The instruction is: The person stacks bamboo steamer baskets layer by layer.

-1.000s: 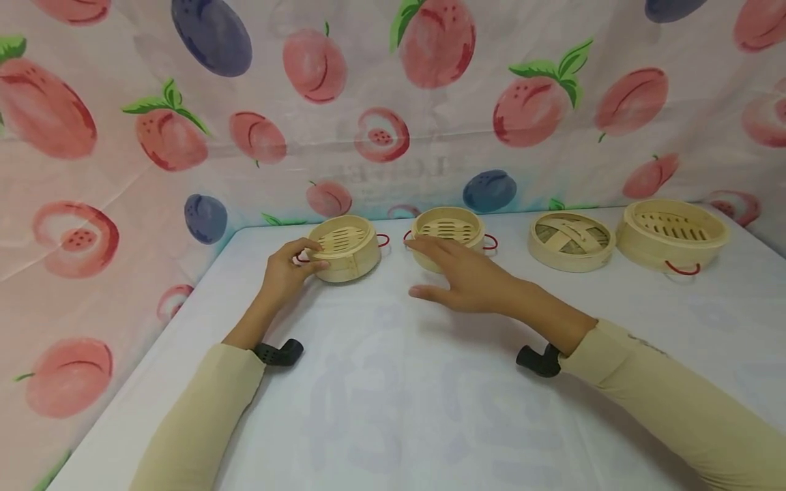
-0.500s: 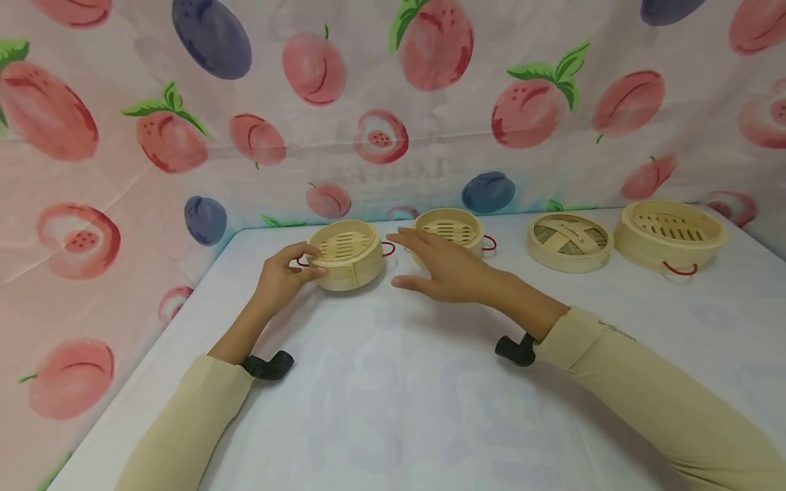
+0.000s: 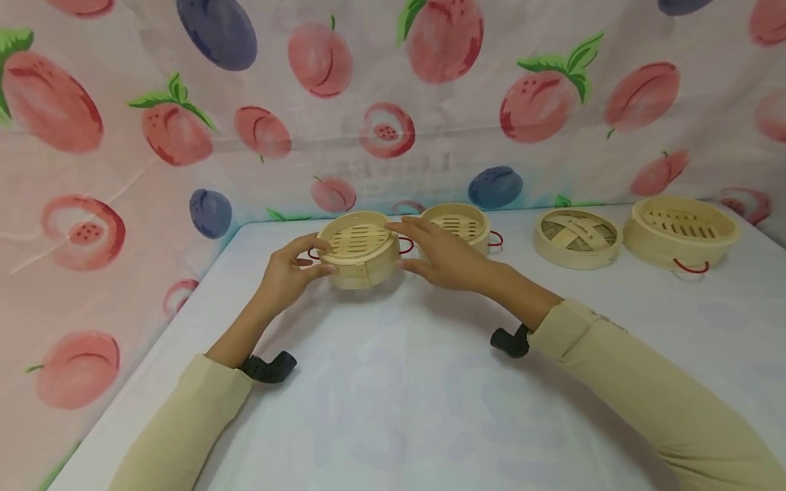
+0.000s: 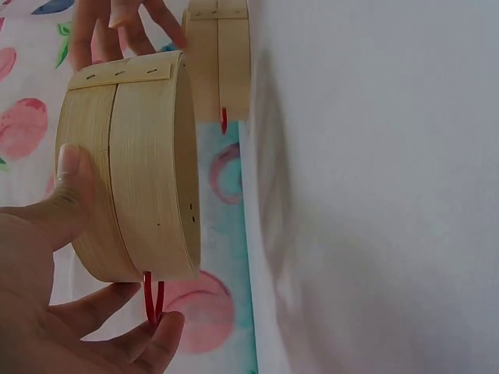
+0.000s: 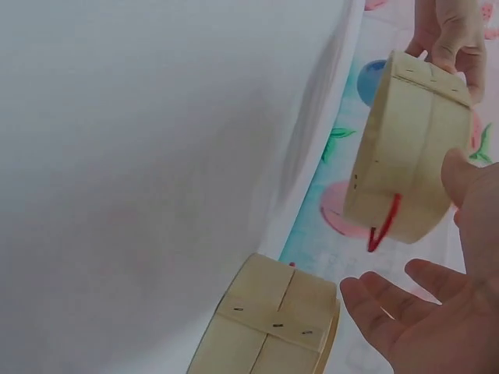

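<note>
Peach-and-plum-printed pale fabric [image 3: 460, 109] backed a white-cloth-covered table [image 3: 393, 382]. Above it, the left hand [image 3: 293, 269] pinched the left side of a round, red-handled, pale bamboo steamer basket [image 3: 361, 270], circular with no long axis. That basket lay just left of the right hand [image 3: 447, 256], whose fingers were extended and spread; contact with its rim was hard to make out. The right hand partly hid a second red-handled bamboo basket [image 3: 481, 239] beyond.

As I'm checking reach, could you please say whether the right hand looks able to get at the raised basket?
Probably yes: the right hand is beside the basket, with only its red handle jutting between.
</note>
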`<state>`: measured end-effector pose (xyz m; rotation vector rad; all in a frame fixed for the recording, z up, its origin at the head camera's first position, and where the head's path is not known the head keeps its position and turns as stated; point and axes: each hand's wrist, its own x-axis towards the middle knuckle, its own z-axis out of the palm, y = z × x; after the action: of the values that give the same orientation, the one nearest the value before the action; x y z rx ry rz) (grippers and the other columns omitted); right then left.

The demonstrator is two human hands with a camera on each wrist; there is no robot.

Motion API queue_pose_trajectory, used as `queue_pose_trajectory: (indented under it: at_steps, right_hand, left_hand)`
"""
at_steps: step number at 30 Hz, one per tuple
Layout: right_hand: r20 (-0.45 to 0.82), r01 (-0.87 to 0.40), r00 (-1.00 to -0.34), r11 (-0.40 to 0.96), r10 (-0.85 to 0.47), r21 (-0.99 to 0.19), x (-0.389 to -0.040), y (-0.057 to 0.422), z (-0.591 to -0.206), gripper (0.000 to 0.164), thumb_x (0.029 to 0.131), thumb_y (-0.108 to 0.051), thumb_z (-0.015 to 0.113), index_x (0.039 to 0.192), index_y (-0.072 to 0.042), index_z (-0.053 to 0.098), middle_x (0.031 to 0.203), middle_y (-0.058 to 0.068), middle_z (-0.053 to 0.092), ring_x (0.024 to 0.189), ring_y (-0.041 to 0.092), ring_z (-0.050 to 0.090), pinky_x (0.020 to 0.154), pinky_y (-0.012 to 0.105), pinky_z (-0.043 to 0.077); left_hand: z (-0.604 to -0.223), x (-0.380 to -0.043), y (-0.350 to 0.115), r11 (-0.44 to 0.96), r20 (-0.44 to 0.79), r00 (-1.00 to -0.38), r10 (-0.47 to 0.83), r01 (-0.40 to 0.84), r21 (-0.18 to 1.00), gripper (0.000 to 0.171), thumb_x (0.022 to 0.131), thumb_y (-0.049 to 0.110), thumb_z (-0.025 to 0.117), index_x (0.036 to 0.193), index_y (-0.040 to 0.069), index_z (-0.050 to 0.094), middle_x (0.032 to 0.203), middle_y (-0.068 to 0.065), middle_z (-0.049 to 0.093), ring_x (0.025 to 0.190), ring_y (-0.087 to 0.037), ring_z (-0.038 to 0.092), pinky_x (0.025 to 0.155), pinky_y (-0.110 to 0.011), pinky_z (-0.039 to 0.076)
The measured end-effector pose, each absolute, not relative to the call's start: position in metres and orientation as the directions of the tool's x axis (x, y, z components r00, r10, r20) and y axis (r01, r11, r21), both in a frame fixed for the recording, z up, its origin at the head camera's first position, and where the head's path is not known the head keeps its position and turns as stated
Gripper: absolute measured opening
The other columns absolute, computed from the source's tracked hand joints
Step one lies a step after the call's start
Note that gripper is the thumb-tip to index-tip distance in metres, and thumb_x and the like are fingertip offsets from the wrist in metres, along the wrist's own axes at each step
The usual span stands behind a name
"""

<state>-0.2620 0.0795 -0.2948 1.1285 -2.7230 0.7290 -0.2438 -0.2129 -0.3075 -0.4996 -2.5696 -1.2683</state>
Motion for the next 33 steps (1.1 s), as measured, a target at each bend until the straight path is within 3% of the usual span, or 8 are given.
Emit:
queue_pose_trajectory:
  at_steps: [3, 10, 16, 22, 26, 33]
  right_hand:
    - [0.285, -0.695, -0.714, 0.599, -0.640, -0.397, -0.261, 0.083, -0.295, 0.061, 0.094, -0.036, 0.060, 0.148, -0.022, 0.035, 0.151, 0.014, 0.030, 0.138, 0.029, 0.028, 0.106, 0.050, 0.032]
    - [0.368, -0.756, -0.650, 0.514, -0.665, -0.405, -0.256, 0.095, -0.295, 0.053, 0.094, -0.024, 0.063, 0.143, -0.018, 0.044, 0.145, 0.011, 0.038, 0.136, 0.028, 0.033, 0.095, 0.043, 0.043]
    - [0.399, -0.753, -0.642, 0.440, -0.655, -0.490, -0.251, 0.104, -0.295, 0.051, 0.088, -0.019, 0.070, 0.135, -0.015, 0.051, 0.131, 0.007, 0.050, 0.103, 0.023, 0.056, 0.079, 0.034, 0.050]
    - [0.395, -0.723, -0.665, 0.414, -0.634, -0.553, -0.249, 0.108, -0.298, 0.043, 0.082, -0.019, 0.076, 0.120, -0.010, 0.057, 0.115, 0.006, 0.055, 0.090, 0.019, 0.053, 0.072, 0.029, 0.053]
    - [0.395, -0.719, -0.669, 0.414, -0.629, -0.559, -0.247, 0.113, -0.296, 0.041, 0.078, -0.021, 0.079, 0.112, -0.009, 0.060, 0.122, 0.009, 0.055, 0.102, 0.023, 0.054, 0.072, 0.031, 0.054]
    - [0.384, -0.717, -0.648, 0.356, -0.658, -0.599, -0.247, 0.128, -0.291, 0.037, 0.077, -0.018, 0.079, 0.109, -0.011, 0.060, 0.128, 0.007, 0.055, 0.121, 0.026, 0.050, 0.077, 0.029, 0.055]
  left_hand:
    - [-0.305, -0.241, -0.210, 0.550, 0.353, -0.913, 0.204, 0.405, 0.730, 0.028, 0.080, 0.012, 0.078, 0.105, 0.006, 0.066, 0.134, -0.010, 0.053, 0.126, -0.024, 0.043, 0.090, -0.047, 0.046]
    - [-0.299, -0.222, -0.190, 0.527, 0.453, -0.864, 0.222, 0.497, 0.690, 0.027, 0.075, 0.008, 0.081, 0.099, 0.006, 0.067, 0.131, -0.011, 0.056, 0.107, -0.023, 0.054, 0.082, -0.047, 0.046]
    - [-0.296, -0.209, -0.176, 0.535, 0.482, -0.847, 0.225, 0.521, 0.665, 0.028, 0.073, 0.010, 0.082, 0.097, 0.007, 0.068, 0.128, -0.013, 0.058, 0.108, -0.024, 0.054, 0.073, -0.046, 0.047]
    - [-0.296, -0.204, -0.168, 0.552, 0.483, -0.842, 0.242, 0.528, 0.645, 0.028, 0.072, 0.011, 0.084, 0.096, 0.008, 0.069, 0.130, -0.016, 0.055, 0.115, -0.029, 0.051, 0.074, -0.046, 0.048]
    - [-0.296, -0.201, -0.167, 0.546, 0.516, -0.817, 0.258, 0.564, 0.619, 0.029, 0.071, 0.012, 0.085, 0.096, 0.009, 0.070, 0.130, -0.015, 0.055, 0.118, -0.029, 0.049, 0.075, -0.046, 0.048]
    - [-0.294, -0.201, -0.170, 0.470, 0.554, -0.784, 0.281, 0.616, 0.632, 0.039, 0.072, 0.009, 0.084, 0.108, 0.012, 0.070, 0.125, -0.004, 0.060, 0.118, -0.016, 0.051, 0.078, -0.043, 0.045]
